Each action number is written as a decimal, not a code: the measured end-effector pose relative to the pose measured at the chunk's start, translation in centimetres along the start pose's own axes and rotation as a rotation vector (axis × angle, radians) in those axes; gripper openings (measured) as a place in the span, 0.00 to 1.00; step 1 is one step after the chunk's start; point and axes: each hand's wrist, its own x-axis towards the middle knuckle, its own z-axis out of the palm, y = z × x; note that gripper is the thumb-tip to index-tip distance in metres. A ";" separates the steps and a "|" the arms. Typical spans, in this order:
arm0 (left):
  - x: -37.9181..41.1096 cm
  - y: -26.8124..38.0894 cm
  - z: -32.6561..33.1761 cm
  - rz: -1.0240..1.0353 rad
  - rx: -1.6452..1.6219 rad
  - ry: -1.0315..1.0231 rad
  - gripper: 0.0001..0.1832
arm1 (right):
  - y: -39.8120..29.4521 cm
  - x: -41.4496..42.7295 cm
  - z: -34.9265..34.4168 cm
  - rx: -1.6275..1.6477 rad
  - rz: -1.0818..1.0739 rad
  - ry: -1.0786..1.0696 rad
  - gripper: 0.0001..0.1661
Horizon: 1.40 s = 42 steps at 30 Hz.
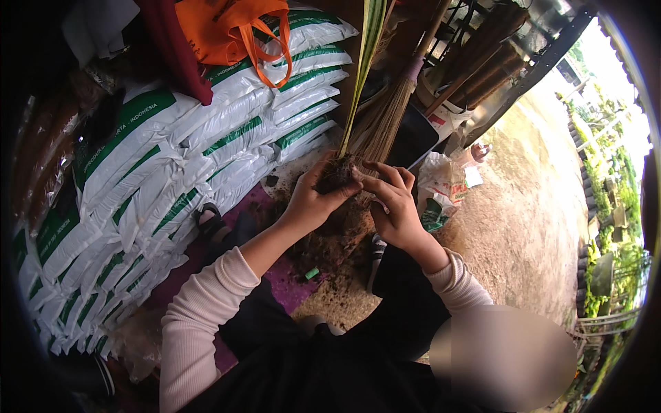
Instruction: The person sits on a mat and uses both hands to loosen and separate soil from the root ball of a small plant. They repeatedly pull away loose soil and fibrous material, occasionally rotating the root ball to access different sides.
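Note:
My left hand [315, 199] is closed around the dark, soil-covered root ball [338, 174] of a plant. Long, narrow, yellow-edged green leaves [364, 67] rise from it towards the top of the view. My right hand [391, 199] is just right of the root ball, its fingers bent and spread; its index fingertip is close to the soil, and whether it touches cannot be told. Below both hands, loose soil and fibrous roots [335, 248] lie on the ground, partly over a purple sheet [284, 289]. A small green piece [312, 273] lies on that sheet.
White and green plastic sacks [227, 118] are stacked at the left, with an orange bag [232, 31] on top. A stick broom [387, 118] leans behind my hands. Right of it are a white bucket [446, 111] and a crumpled plastic sack [441, 178]. A blurred round shape is at lower right.

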 end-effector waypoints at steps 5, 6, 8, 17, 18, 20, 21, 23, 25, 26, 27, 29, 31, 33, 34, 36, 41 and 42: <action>0.0 0.3 -0.3 -0.022 0.076 -0.048 0.21 | 0.8 0.9 -1.8 0.143 0.081 0.007 0.29; 0.2 0.3 0.1 0.011 0.092 -0.033 0.21 | 1.4 0.9 -2.1 0.114 0.085 0.066 0.28; 0.2 0.2 1.0 0.077 0.122 -0.002 0.22 | 1.3 0.8 -2.0 0.275 0.208 0.160 0.29; 0.9 -2.9 2.5 -0.030 0.111 0.013 0.21 | 0.5 -0.9 -1.8 0.279 0.191 0.171 0.23; 1.1 -2.7 3.1 -0.023 0.143 0.005 0.20 | 0.4 -0.8 -2.0 0.260 0.212 0.191 0.22; 1.7 -1.9 4.3 -0.006 0.208 -0.005 0.17 | 0.8 -1.0 -2.4 0.222 0.236 0.236 0.20; 1.9 -2.1 4.8 0.022 0.201 -0.012 0.16 | 1.2 -1.3 -2.1 0.212 0.241 0.252 0.19; 2.2 -2.5 5.8 0.076 0.187 -0.019 0.14 | 2.0 -1.8 -2.3 0.197 0.252 0.278 0.17; 2.3 -2.5 6.4 0.075 0.225 -0.059 0.13 | 2.7 -2.3 -2.8 0.195 0.281 0.272 0.15; 2.5 -2.5 6.7 0.075 0.244 -0.078 0.12 | 2.6 -2.2 -2.9 0.204 0.296 0.343 0.13; 2.7 -2.7 6.6 0.066 0.261 -0.091 0.12 | 2.7 -2.2 -3.1 0.161 0.306 0.303 0.13; 2.7 -3.2 6.5 0.049 0.294 -0.116 0.11 | 2.9 -2.3 -3.4 0.075 0.324 0.220 0.12; 2.7 -3.3 6.8 0.011 0.277 -0.123 0.11 | 3.5 -2.6 -3.1 0.066 0.324 0.250 0.12; 2.9 -3.7 6.8 -0.008 0.271 -0.119 0.11 | 3.7 -2.7 -3.1 0.049 0.336 0.226 0.13; 3.0 -4.1 6.6 -0.008 0.273 -0.110 0.11 | 3.6 -2.5 -3.1 0.065 0.338 0.228 0.13; 3.7 -4.0 6.2 0.012 0.269 -0.098 0.11 | 3.6 -2.0 -3.1 0.091 0.347 0.224 0.15; 5.3 -4.2 5.1 0.049 0.217 -0.066 0.12 | 2.9 -0.7 -1.8 0.080 0.285 0.337 0.18; 5.4 -3.9 5.1 0.083 0.259 -0.054 0.13 | 2.9 -0.5 -1.7 0.014 0.268 0.315 0.18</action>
